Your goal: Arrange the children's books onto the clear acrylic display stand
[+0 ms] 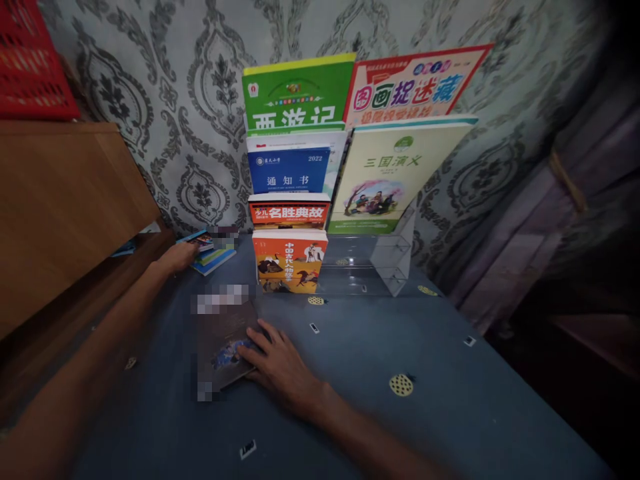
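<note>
My left hand (181,256) reaches to the far left of the table and closes on the near-left edge of a small blue book (204,244) with a picture cover. That book lies over another blue and green book (214,261); my fingertips are partly hidden there. Fingers apart, my right hand (283,363) rests on the right side of a dark book (227,333), which lies flat in front of the rack. Parts of the dark book's cover are blurred out by blocks. Beyond it, a clear plastic book rack (393,260) holds several upright books in stepped rows.
On the rack stand an orange book (290,260), a blue booklet (289,172), a green book (300,93) and a pale green book (395,177). A wooden cabinet (65,213) borders the left, with a red basket (35,67) above. A curtain (530,220) hangs right.
</note>
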A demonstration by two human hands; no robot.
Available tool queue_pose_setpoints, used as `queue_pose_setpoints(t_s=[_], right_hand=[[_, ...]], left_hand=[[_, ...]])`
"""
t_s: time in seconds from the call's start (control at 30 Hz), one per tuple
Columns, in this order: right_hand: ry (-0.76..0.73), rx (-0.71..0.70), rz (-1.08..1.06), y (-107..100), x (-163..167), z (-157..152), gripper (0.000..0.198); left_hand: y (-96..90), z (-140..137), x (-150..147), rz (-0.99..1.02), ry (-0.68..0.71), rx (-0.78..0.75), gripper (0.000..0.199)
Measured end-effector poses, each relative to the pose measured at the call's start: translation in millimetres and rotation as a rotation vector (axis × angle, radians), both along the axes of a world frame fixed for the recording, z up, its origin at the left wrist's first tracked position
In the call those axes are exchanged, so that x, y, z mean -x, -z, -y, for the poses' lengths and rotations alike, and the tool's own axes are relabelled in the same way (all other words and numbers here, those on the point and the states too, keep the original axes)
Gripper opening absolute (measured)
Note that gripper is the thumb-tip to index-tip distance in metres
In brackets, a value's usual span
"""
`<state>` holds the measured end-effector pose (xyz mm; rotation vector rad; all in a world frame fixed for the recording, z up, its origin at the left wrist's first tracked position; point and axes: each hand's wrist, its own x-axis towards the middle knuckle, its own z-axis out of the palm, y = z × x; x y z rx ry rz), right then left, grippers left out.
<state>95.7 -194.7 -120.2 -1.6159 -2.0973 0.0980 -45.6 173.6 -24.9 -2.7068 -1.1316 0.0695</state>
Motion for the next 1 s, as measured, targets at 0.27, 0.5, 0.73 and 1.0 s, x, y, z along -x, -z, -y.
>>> queue_pose_setpoints(t_s=[0.27,0.5,0.73,1.0], right_hand=[[0.003,0.032,0.022,-8.0,0.7,2.5,0.043],[-0.013,0.057,0.038,-9.8,1.3,1.4,0.042],[-0.061,0.160,0.021,-19.6,-13.2,8.5,0.047],[0.076,0.160,0.011,-32.0,-26.6,15.6,0.041]], left_hand=[[10.9,35.5,12.1,0.144,-0.029,0.002,0.042],[68.6,118.5,39.3,0.304,0.086,0.096,0.047],[71.7,173.0,47.5,0.315,0.018,0.071,0.047],[23.5,252.3,52.4,-0.057,-0.113,0.199,0.043]])
